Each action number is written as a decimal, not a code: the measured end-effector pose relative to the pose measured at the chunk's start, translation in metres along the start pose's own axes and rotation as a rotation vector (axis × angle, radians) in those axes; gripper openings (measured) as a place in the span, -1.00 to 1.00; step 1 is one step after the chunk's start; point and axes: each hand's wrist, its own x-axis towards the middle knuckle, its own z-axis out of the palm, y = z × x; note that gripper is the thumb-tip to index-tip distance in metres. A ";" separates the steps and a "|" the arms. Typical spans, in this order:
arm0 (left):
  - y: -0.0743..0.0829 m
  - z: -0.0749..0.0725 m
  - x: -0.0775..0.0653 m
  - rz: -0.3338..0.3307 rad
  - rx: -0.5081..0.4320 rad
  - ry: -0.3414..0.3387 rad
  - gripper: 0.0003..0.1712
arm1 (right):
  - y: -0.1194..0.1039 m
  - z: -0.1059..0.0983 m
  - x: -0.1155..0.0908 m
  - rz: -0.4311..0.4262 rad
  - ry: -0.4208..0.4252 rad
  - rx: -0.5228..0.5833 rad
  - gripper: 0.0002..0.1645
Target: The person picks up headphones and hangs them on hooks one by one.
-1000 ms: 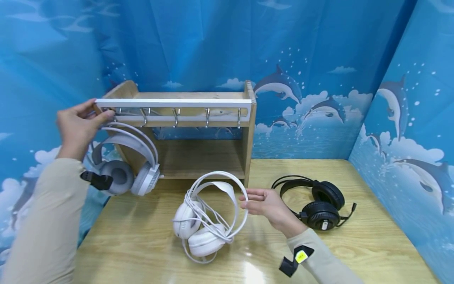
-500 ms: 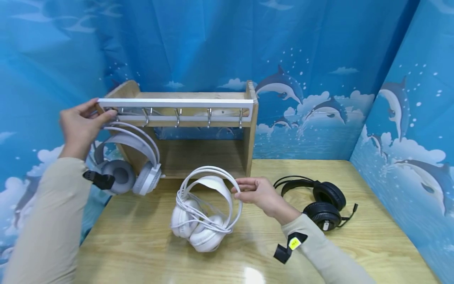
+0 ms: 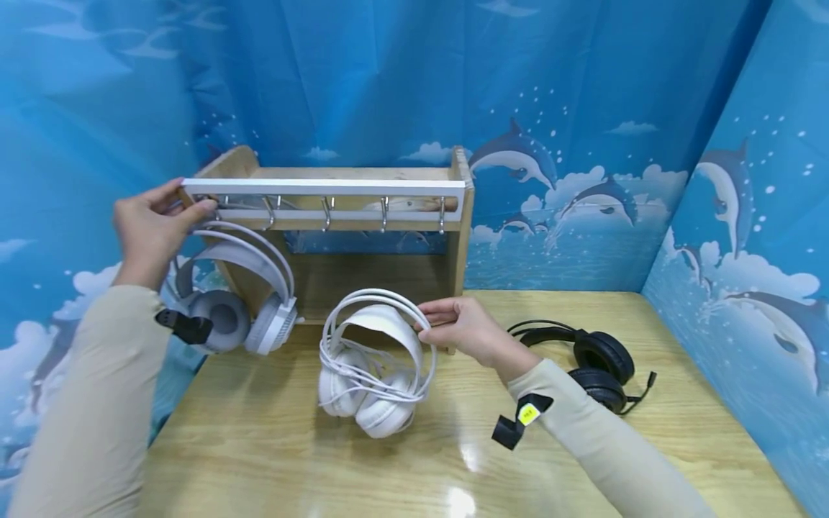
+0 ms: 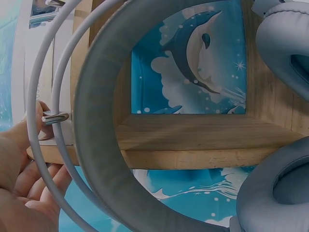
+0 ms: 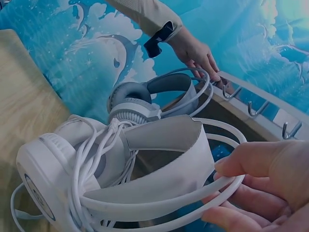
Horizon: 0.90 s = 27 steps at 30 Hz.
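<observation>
My right hand (image 3: 476,334) pinches the thin headband wires of white headphones (image 3: 385,416), held above the table with their ear cups hanging down. Their cable is bundled around the cups, as the right wrist view shows up close. At the left end of a white hook rail (image 3: 324,185), my left hand (image 3: 150,226) grips the rail between thumb and fingers. Just beneath that hand, white-and-grey headphones (image 3: 277,324) hang by their headband from the leftmost hook (image 4: 55,117). Several metal hooks to the right carry nothing.
The rail fronts a wooden shelf (image 3: 365,277) standing at the back of the table (image 3: 259,453). A black headset (image 3: 602,352) with a boom mic lies to the right, partly behind my right forearm. Blue dolphin-print curtains (image 3: 550,72) enclose the table.
My right hand has raised the white headphones off the table, moving them up toward the rail and slightly left. My left hand stays at the rail's end; the hanging headphones keep their place.
</observation>
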 end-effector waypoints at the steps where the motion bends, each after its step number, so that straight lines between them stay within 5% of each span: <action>1: 0.000 0.000 0.000 0.002 0.000 -0.001 -0.25 | -0.003 0.000 0.001 -0.006 0.003 -0.015 -0.47; 27: -0.001 0.000 0.000 0.014 -0.006 -0.005 -0.25 | -0.071 0.003 0.029 -0.101 -0.030 -0.178 -0.53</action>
